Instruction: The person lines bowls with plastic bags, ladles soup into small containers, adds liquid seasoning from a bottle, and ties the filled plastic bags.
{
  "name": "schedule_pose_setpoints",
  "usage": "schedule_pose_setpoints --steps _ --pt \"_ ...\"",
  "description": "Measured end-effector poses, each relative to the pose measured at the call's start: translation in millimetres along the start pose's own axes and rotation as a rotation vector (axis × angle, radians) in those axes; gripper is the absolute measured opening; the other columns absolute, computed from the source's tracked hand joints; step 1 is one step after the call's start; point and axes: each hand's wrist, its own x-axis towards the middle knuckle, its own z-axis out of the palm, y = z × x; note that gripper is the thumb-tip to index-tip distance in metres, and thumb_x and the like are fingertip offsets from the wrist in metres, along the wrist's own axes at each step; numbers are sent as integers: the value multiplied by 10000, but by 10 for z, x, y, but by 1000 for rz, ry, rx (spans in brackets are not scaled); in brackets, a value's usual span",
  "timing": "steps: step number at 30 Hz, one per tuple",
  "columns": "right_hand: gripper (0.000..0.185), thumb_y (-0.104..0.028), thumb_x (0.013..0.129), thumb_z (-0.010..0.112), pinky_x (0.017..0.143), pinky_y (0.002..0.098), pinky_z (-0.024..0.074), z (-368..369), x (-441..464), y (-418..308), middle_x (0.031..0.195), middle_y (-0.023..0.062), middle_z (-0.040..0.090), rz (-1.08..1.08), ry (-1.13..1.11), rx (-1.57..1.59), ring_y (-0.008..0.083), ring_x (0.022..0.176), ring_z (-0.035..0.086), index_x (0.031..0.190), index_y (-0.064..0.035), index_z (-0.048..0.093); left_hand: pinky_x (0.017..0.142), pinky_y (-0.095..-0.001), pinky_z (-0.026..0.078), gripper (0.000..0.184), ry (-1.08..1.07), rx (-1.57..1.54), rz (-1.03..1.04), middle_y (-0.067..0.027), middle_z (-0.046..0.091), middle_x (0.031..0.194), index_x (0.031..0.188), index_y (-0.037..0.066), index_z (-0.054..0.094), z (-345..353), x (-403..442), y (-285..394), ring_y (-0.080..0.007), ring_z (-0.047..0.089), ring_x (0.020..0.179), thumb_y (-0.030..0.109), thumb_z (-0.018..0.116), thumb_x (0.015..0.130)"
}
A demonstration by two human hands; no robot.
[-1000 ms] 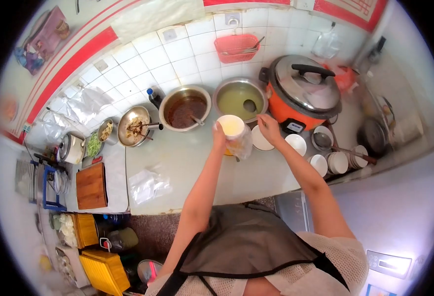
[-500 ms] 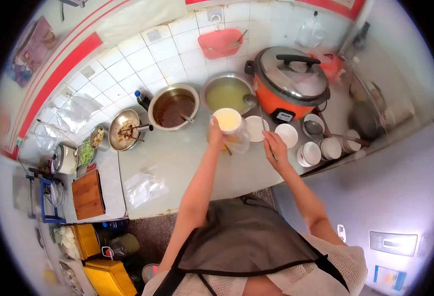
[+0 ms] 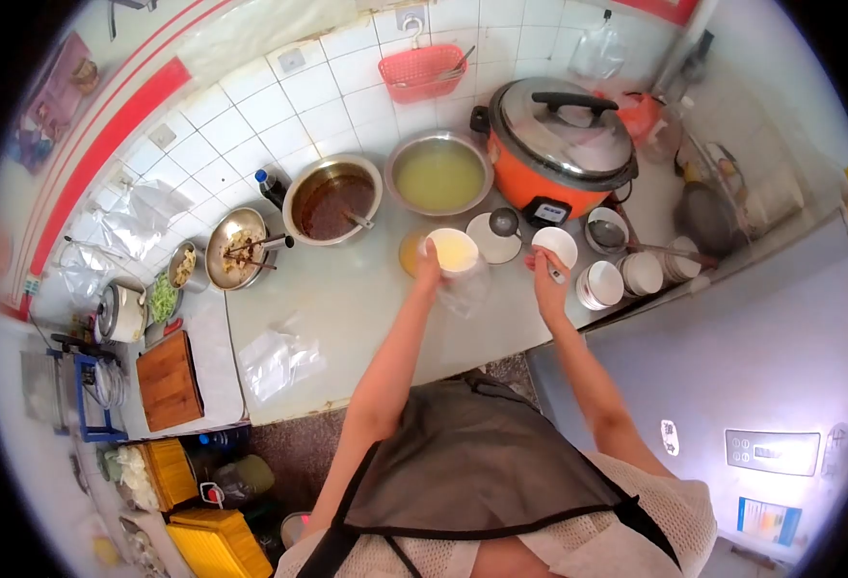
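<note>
My left hand (image 3: 427, 268) is closed around a white cup (image 3: 455, 252) filled with pale yellow liquid, with a clear plastic bag (image 3: 466, 292) hanging about it. My right hand (image 3: 548, 279) grips the handle of a metal ladle (image 3: 504, 223). The ladle's head is over a white plate (image 3: 485, 248), between the cup and a white bowl (image 3: 556, 245) just beyond my right fingers. Whether the ladle holds liquid I cannot tell. Behind them stands a metal pot of yellow-green liquid (image 3: 437, 175). Partly hidden by my left hand is a round yellowish thing (image 3: 411, 252).
An orange rice cooker (image 3: 559, 144) stands at the back right, stacked white bowls (image 3: 600, 285) in front of it. Left of the pale pot are a pot of dark sauce (image 3: 335, 199) and a pan (image 3: 238, 249) with food. A clear bag (image 3: 279, 361) lies on the counter.
The ladle has come out of the yellow-green pot toward me, over the plate. My right hand has moved up beside the white bowl. The cup in my left hand has shifted slightly down and right.
</note>
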Motion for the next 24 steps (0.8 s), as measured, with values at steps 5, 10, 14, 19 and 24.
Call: schedule_pose_setpoints --steps 5,10,14,19,24 --pt "200 -129 914 536 700 234 470 -22 -145 -803 868 64 638 85 -53 50 97 769 591 989 29 634 600 -388 533 662 -1 81 -23 -85 572 1161 1335 128 328 120 270 -180 -246 624 926 629 306 903" --pt "200 -106 882 550 689 303 489 3 -295 -1013 937 126 618 -682 -431 -483 254 784 618 1054 -16 602 642 -410 541 632 -110 -181 19 -87 555 1183 1344 142 316 121 212 -73 -256 612 963 607 300 916" --pt "227 -77 868 547 705 334 486 323 129 -627 965 154 584 -694 -555 -744 312 809 594 1091 -51 585 669 -400 539 635 -141 -240 109 -94 543 1195 1337 115 325 -193 52 27 -251 591 1017 596 300 923" --pt "165 -82 895 555 705 257 461 1076 743 238 844 65 591 -420 -335 -288 134 811 577 1019 -2 628 780 -390 509 662 55 -153 283 -116 490 1250 1344 45 316 -752 -651 288 -234 519 1111 565 329 934" --pt "245 -160 884 593 740 293 515 1428 705 831 868 98 634 498 -147 530 178 773 619 1004 54 601 893 -407 420 666 219 -283 205 -99 449 1294 1365 66 299 -1343 -1116 158 -222 451 1173 569 341 930"
